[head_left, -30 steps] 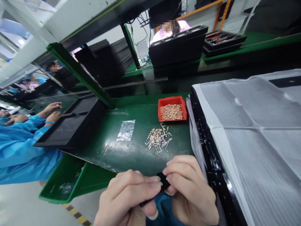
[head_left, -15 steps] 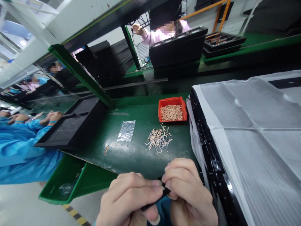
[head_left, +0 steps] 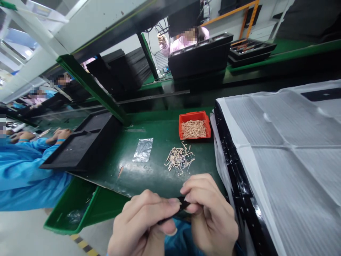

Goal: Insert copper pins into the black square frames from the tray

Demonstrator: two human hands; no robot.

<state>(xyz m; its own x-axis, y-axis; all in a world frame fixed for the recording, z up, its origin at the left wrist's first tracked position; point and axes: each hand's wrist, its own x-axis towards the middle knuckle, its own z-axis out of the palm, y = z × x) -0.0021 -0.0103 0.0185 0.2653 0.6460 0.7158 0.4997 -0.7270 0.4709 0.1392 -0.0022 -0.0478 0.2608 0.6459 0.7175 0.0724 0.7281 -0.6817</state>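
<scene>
Close to my body, at the bottom of the view, a small black strip-like piece (head_left: pixel 183 204) is pinched between both hands. My left hand (head_left: pixel 145 220) is closed on it with the thumb below and the fingers above. My right hand (head_left: pixel 211 209) grips its right end with the fingertips. Most of the piece is hidden by the fingers, so its exact kind does not show. Beyond the hands lies a loose pile of small tan and grey strip-like parts (head_left: pixel 179 158). Behind that pile, a red bin (head_left: pixel 207 124) holds many similar tan parts.
A clear plastic bag (head_left: pixel 143 150) lies on the green table (head_left: pixel 157 177). Black trays (head_left: pixel 80 149) stand at left beside a co-worker's blue sleeve (head_left: pixel 23 185). White-sheeted stacked material (head_left: pixel 287 142) borders the right. A green bin (head_left: pixel 66 220) hangs below the table edge. Across the bench sits a person in pink.
Both hands have risen slightly and shifted a little left, still holding the black piece. My right fingertips have shifted on it. The person across the bench has moved a raised hand.
</scene>
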